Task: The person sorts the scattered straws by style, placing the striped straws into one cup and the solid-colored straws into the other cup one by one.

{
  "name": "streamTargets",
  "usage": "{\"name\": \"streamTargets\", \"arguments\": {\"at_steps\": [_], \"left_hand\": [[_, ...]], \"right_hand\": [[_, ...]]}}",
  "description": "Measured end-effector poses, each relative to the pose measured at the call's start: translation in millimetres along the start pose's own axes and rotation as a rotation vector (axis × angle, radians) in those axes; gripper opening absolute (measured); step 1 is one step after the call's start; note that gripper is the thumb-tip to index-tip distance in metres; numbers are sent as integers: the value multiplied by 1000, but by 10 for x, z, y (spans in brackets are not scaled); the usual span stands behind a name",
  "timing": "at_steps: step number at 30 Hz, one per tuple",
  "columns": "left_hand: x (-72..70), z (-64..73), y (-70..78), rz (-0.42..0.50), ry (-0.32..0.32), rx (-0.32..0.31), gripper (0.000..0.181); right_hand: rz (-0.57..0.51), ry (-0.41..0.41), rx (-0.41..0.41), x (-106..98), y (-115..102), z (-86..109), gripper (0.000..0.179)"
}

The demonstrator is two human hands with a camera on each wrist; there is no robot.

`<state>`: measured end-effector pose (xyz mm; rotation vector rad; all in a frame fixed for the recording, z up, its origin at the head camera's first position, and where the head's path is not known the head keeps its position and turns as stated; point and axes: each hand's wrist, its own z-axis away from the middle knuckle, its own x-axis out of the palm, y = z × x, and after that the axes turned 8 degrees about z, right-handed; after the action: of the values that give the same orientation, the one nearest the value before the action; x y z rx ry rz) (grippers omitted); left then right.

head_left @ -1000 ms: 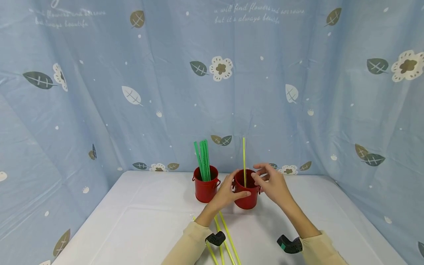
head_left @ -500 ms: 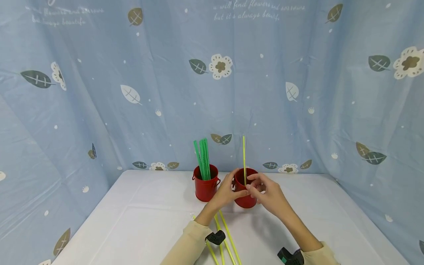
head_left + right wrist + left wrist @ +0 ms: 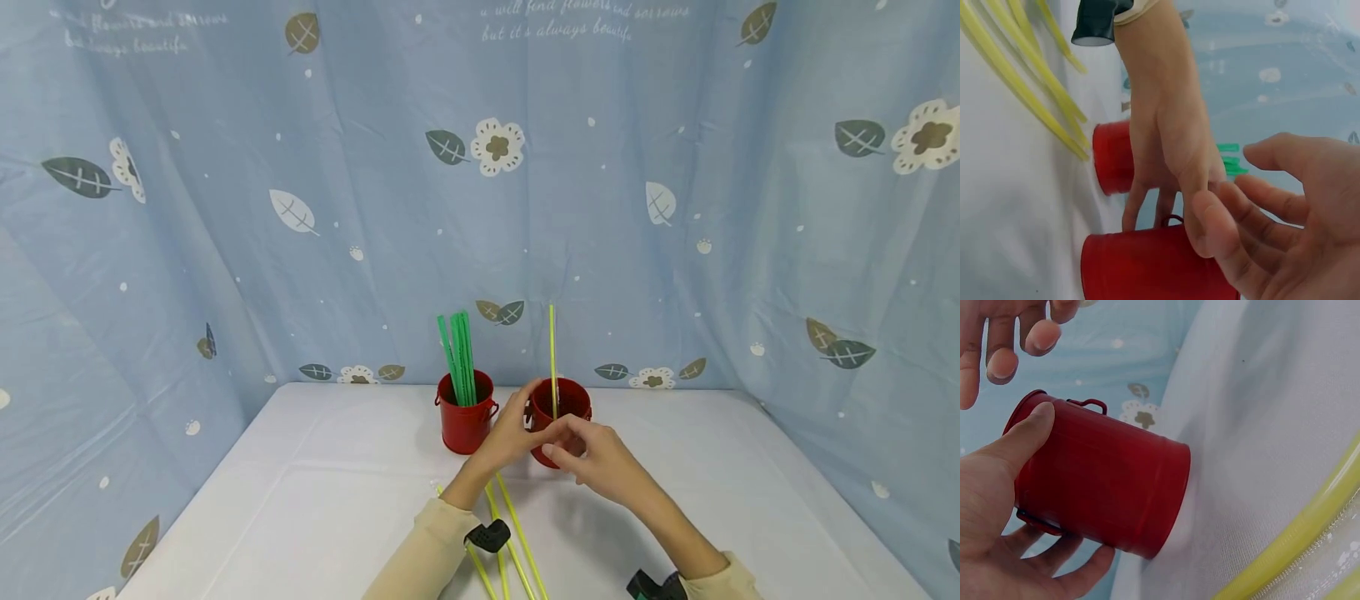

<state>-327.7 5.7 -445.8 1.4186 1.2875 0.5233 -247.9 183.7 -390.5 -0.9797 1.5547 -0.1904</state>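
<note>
A small red bucket [image 3: 1107,478] stands on the table, and one thin yellow stick [image 3: 552,350] rises upright from it. My left hand [image 3: 508,440] grips this bucket from the left, with the thumb across its near side and the fingers round the far side. Just in front of the bucket is my right hand [image 3: 600,462], its fingers loosely bent and nothing held between them. It is close to the left thumb; whether they touch I cannot tell. To the left, a second red bucket [image 3: 465,429] holds several green sticks [image 3: 463,358].
Several yellow sticks [image 3: 517,533] lie on the white-covered table [image 3: 337,500], partly beneath the left forearm. A blue patterned curtain [image 3: 405,250] hangs behind the table's far edge. Each wrist wears a black camera [image 3: 491,536].
My right hand has moved down and to the left, from the bucket's right rim to its front. The left hand has kept its grip on the bucket.
</note>
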Motion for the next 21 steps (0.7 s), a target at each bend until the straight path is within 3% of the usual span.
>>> {"name": "streamTargets", "arguments": {"at_steps": [7,16,21], "left_hand": [[-5,5,14,0,8,-3,83],[2,11,10,24,-3,4,89],[5,11,15,31,-5,-1,88]], "right_hand": [[23,-63,-33,69,-46,29,19],[95,-80,-119,318,-64,55,11],[125,-133,-106,457,-72,56,17]]}}
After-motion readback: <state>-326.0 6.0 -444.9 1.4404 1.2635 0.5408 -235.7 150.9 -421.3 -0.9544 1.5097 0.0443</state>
